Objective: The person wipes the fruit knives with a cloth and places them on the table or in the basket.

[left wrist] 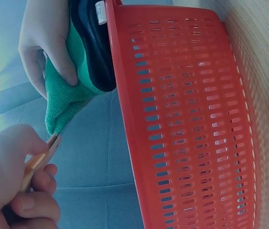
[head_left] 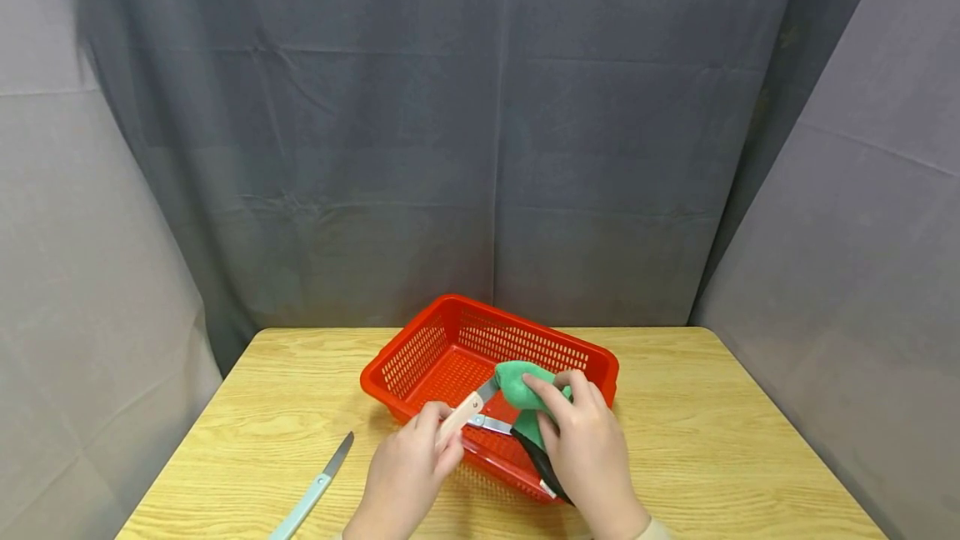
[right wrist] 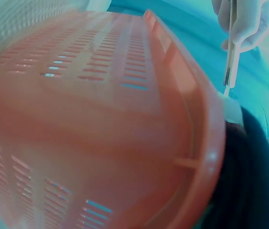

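My left hand (head_left: 411, 465) grips a knife (head_left: 459, 418) by its pale beige handle, the blade pointing up and to the right over the red basket (head_left: 517, 322). A green cloth (head_left: 517, 386) with a black part and a white tag covers the blade's tip. My right hand (head_left: 588, 447) pinches that cloth at the basket's near right side. In the left wrist view the cloth (left wrist: 60, 107) is folded about the blade, right by the left fingers. Inside the basket a second knife (head_left: 491, 423) shows its metal blade, partly hidden by the cloth and left hand.
A knife with a light blue handle (head_left: 303, 507) lies on the wooden table (head_left: 720, 423), left of the basket, blade pointing away from me. Grey curtains (head_left: 375, 148) hang behind the table and along both sides.
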A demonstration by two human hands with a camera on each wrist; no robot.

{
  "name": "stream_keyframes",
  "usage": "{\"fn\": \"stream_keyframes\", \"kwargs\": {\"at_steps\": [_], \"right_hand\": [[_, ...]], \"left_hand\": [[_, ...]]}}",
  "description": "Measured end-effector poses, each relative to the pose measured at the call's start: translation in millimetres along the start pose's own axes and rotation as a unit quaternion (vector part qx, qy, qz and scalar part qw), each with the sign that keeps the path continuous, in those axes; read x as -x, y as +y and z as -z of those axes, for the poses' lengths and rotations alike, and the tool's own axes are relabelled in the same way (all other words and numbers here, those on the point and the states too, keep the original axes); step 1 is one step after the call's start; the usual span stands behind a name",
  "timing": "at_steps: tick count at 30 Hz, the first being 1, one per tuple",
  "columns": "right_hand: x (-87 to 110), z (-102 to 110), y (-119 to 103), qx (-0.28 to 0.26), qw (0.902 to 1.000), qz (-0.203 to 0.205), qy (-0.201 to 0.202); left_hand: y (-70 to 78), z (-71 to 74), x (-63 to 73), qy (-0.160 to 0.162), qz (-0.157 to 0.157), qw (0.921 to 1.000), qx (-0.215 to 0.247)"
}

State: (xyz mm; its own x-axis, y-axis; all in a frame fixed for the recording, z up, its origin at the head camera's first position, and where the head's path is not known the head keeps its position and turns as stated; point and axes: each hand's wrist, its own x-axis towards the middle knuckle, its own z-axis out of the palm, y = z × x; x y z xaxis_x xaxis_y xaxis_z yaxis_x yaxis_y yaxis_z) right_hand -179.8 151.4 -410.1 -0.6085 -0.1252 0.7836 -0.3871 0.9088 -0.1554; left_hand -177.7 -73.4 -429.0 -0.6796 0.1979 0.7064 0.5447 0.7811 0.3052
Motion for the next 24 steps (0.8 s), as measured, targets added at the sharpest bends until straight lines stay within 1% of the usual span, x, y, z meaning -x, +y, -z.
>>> {"fn": "stream_keyframes", "kwargs": {"at_steps": [5, 15, 19, 24], "right_hand": [[-0.9, 0.2, 3.1, 0.005, 0.9999, -0.012, 0.001], [-1.8, 5.1, 3.9, 0.004, 0.9997, -0.025, 0.009], [-2.6, 7.2, 1.8, 0.005, 0.9998, -0.017, 0.008], [-2.7, 8.2, -0.6, 0.003, 0.9998, 0.003, 0.017]], "left_hand": [[0.5, 0.4, 0.0, 0.001, 0.002, 1.0000, 0.000], [-2.3, -0.9, 0.6, 0.016, -0.004, 0.9999, -0.002], [-3.0, -1.5, 0.5, 0.017, -0.003, 0.9998, -0.003], [-2.7, -1.5, 0.3, 0.010, 0.007, 0.9999, -0.003]]}}
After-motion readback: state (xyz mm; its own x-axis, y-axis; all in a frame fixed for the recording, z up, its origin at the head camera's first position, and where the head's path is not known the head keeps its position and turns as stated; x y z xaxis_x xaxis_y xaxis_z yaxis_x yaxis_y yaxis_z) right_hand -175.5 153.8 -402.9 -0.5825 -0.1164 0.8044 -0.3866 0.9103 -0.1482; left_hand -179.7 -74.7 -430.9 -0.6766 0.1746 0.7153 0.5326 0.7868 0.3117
